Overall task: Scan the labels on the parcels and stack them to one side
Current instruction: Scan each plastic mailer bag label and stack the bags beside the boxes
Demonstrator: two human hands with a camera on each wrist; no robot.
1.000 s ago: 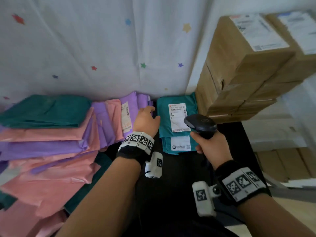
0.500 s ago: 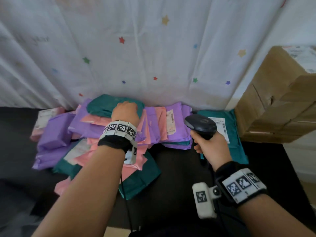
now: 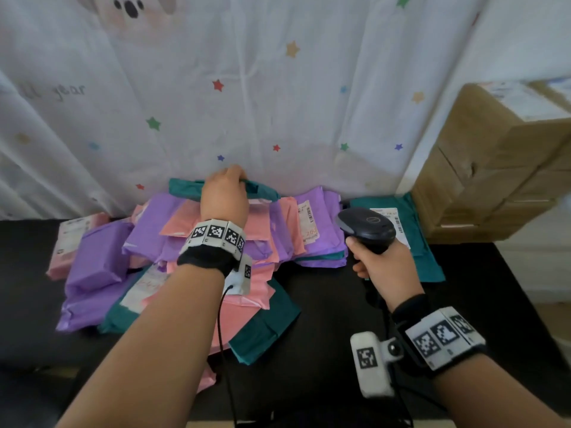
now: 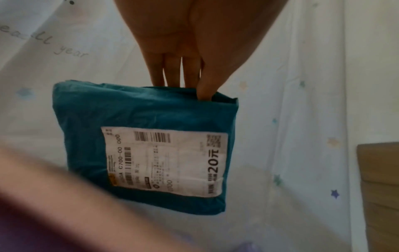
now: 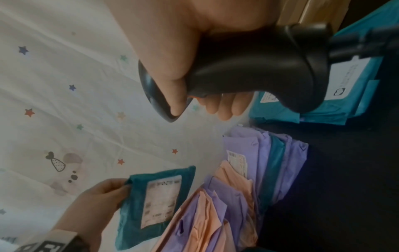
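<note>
My left hand (image 3: 227,193) pinches the top edge of a teal parcel (image 3: 185,188) and holds it up at the back of the pile, against the curtain. Its white label (image 4: 165,161) faces away from me and shows in the left wrist view. In the right wrist view the same teal parcel (image 5: 151,202) hangs from my left hand (image 5: 95,201). My right hand (image 3: 383,267) grips a black barcode scanner (image 3: 366,227) by its handle, to the right of the pile. A heap of pink, purple and teal parcels (image 3: 191,261) lies on the black table (image 3: 340,319).
A stack of teal parcels (image 3: 411,242) with a white label lies at the right, next to stacked cardboard boxes (image 3: 500,168). A white star-printed curtain (image 3: 247,88) hangs right behind the pile. A pink parcel (image 3: 71,239) lies at the far left.
My left hand moved from the right stack to the pile, took the top teal parcel and has lifted it upright. The scanner hand has hardly moved; my head has turned left.
</note>
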